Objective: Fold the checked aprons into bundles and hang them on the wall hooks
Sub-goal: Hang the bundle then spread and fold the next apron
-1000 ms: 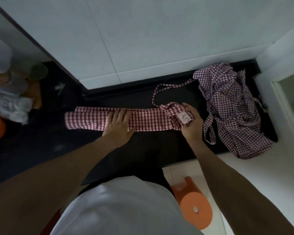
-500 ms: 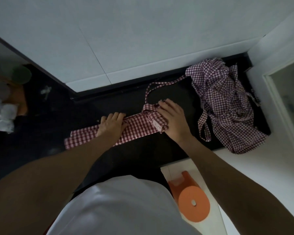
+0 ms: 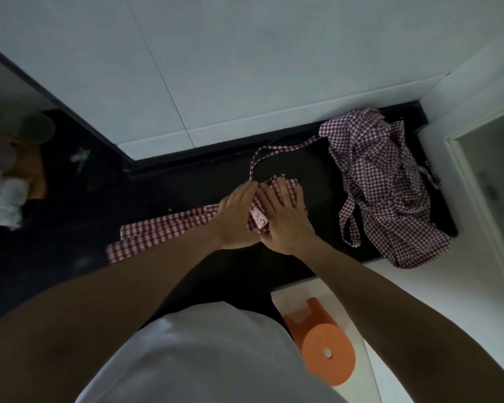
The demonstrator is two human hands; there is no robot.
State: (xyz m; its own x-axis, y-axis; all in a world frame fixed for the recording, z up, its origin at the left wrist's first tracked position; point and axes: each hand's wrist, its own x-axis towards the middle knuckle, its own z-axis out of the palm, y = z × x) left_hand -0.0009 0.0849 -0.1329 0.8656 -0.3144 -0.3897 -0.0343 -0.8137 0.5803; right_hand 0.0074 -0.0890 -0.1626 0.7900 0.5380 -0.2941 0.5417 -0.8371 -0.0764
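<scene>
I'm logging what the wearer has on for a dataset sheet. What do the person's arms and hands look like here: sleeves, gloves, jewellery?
Both forearms are bare up to the frame edge, with no sleeves showing. The left hand and right hand have no gloves, and no rings, watch or bands are visible. The only clothing in view is a white top over the torso.

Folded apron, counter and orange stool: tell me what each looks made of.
Folded apron: thin woven cloth, red-and-white check, matte; it creases and lies limp under both hands. Counter: hard and black, likely stone or laminate, with a faint sheen. Orange stool: probably moulded plastic, smooth and evenly coloured.
</scene>
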